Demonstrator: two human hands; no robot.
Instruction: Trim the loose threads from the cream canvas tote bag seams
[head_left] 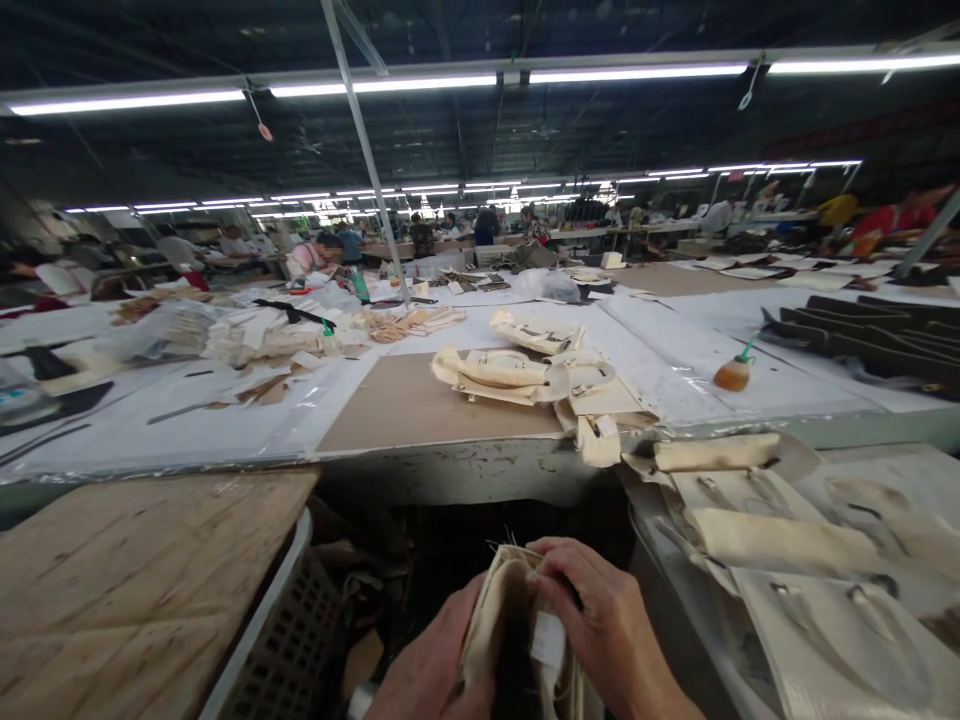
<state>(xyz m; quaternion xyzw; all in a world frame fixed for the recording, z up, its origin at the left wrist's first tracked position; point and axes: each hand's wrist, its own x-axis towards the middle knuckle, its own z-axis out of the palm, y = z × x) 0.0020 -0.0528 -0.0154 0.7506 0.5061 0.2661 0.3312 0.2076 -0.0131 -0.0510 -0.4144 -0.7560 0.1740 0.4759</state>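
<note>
A cream canvas bag (pixel 499 585) is held upright at the bottom middle of the head view, its mouth facing me and loose threads at the top edge. My left hand (pixel 435 655) closes on its left side, with the fingertips mostly hidden. The fingers and thumb of my right hand (pixel 604 615) pinch the upper right edge. A white label (pixel 548 640) shows inside the bag, below my right thumb. Several similar cream bags with handles (pixel 510 372) lie on the table beyond my hands.
More cream bags (pixel 817 620) are stacked at right. A brown board (pixel 135 580) and a plastic basket (pixel 281 620) stand at left. On the white-covered table (pixel 675 350) are a glue bottle (pixel 733 374), dark pieces (pixel 877 340) and scraps (pixel 255 335). Several people work farther back.
</note>
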